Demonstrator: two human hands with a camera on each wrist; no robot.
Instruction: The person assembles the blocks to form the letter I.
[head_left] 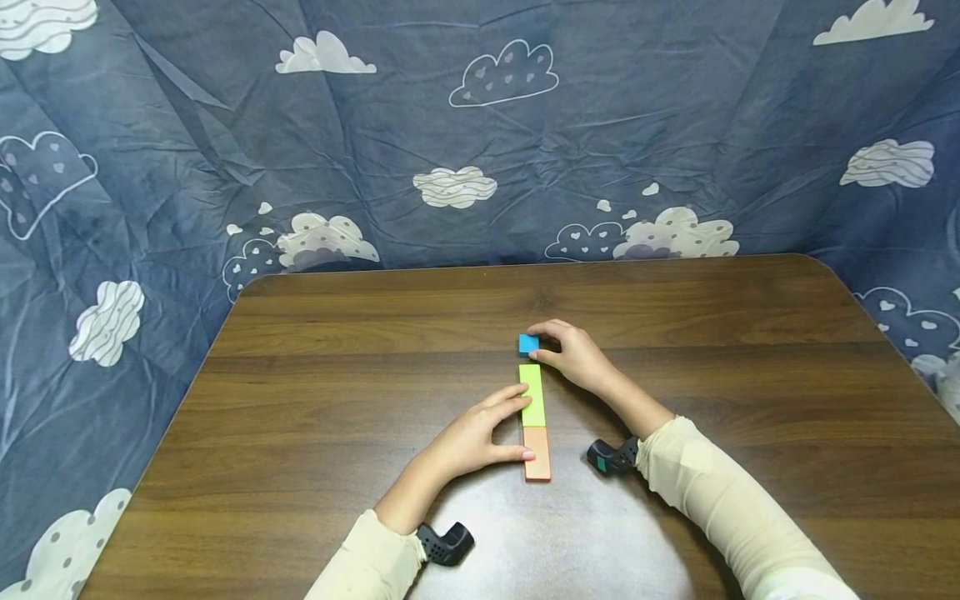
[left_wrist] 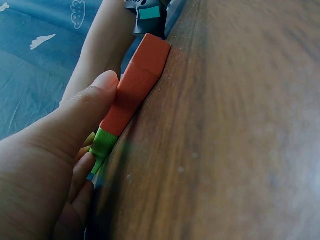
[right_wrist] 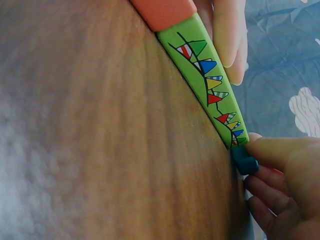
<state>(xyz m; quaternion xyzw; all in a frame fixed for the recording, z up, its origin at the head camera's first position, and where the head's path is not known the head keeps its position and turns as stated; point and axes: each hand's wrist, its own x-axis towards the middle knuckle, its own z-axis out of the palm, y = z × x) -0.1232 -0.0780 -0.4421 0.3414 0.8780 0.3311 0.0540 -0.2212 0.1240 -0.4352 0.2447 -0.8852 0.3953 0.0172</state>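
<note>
A light green block [head_left: 532, 396] and an orange block [head_left: 537, 454] lie end to end on the table, forming one straight strip. My left hand [head_left: 465, 437] rests along the strip's left side, its thumb touching the orange block and its fingertips the green one. Small coloured flags decorate the long side of the green block in the right wrist view. Just beyond the strip's far end, my right hand [head_left: 573, 357] pinches a small blue block [head_left: 528, 344] between thumb and fingers. In the head view a narrow gap separates the blue block from the green one.
The brown wooden table [head_left: 337, 358] has rounded far corners. Behind it hangs a blue cloth [head_left: 420, 125] with white clouds. A black wrist camera [head_left: 446, 544] sits at the left wrist, and another black camera [head_left: 611, 457] at the right wrist, low over the tabletop.
</note>
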